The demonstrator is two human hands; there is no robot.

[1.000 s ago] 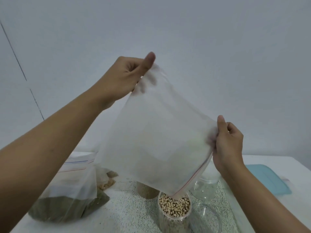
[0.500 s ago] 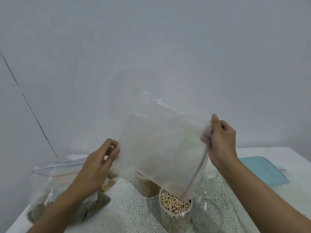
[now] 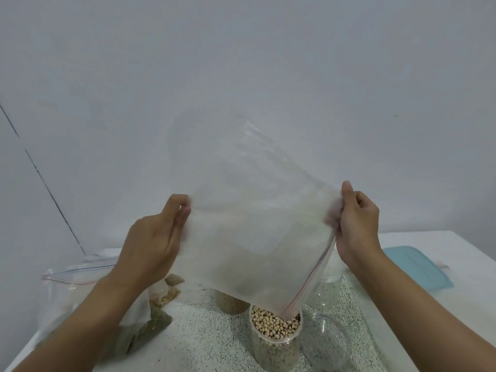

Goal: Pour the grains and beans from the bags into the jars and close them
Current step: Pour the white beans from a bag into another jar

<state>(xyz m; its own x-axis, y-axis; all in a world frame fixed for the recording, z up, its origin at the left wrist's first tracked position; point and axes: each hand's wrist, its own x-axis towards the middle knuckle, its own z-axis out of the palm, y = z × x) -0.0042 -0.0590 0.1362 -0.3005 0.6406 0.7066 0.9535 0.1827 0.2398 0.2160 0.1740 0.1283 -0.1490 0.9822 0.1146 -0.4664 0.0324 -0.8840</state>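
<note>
An empty clear zip bag [image 3: 252, 237] hangs tilted above the jars, its red-striped mouth corner dipping into a clear jar [image 3: 275, 342] filled to the brim with pale beans. My left hand [image 3: 153, 242] grips the bag's left edge. My right hand [image 3: 357, 224] pinches the bag's right corner by the zip. Behind the bean jar stands a jar of brownish grain [image 3: 230, 303], mostly hidden by the bag. An empty clear jar [image 3: 326, 288] stands to the right, and another clear jar or lid [image 3: 326, 342] sits at the front right.
Zip bags with dark green grains [image 3: 150, 328] and tan beans [image 3: 166, 294] lie at the left of the speckled table [image 3: 204, 342]. A teal lid [image 3: 416, 267] lies at the right. A grey wall rises close behind.
My left hand came down from the bag's top corner to below it, then rose and took hold of the bag's left edge. The right hand kept its hold.
</note>
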